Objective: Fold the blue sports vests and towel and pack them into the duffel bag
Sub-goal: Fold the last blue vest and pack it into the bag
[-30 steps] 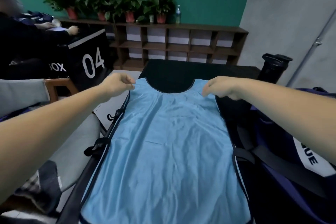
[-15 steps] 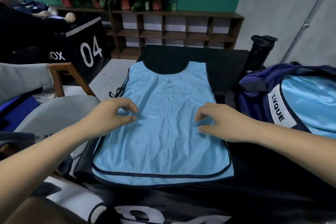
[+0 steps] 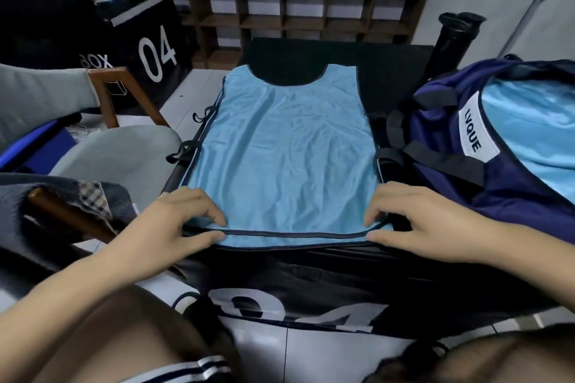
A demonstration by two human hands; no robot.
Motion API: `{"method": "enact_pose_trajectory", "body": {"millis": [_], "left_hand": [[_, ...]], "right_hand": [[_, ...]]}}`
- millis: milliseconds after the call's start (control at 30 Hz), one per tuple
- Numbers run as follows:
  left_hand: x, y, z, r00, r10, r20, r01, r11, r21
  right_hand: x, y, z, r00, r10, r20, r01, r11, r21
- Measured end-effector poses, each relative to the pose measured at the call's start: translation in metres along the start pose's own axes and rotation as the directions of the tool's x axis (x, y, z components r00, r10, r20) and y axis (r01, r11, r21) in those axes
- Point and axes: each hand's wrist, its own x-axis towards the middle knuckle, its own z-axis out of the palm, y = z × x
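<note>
**Vest flat, both hands at its hem**

A black counter [image 3: 389, 71] carries a light blue sports vest [image 3: 286, 149], spread flat with its neck hole at the far end. Just right of it sits the open navy duffel bag [image 3: 441, 183], with more blue fabric [image 3: 535, 127] inside. The left hand [image 3: 168, 227] and right hand [image 3: 417, 221] each have their grip pinching a near corner of the vest's dark-trimmed hem, fingers on top and thumb at the edge.

The vest [image 3: 284, 162] is smooth, faintly glossy cloth; the duffel bag [image 3: 460, 165] looks like matt woven fabric.
</note>
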Motion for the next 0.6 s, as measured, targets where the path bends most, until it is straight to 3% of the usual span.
{"method": "enact_pose_trajectory", "body": {"millis": [400, 600], "left_hand": [[-0.022, -0.015, -0.006, 0.998, 0.035, -0.051, -0.018, 0.953, 0.303], [-0.02, -0.008, -0.008, 0.988, 0.11, -0.108, -0.07, 0.944, 0.322]], "right_hand": [[-0.019, 0.014, 0.01, 0.995, -0.054, -0.082, 0.034, 0.972, -0.231], [-0.017, 0.011, 0.011, 0.991, -0.038, -0.131, 0.004, 0.966, -0.257]]}}
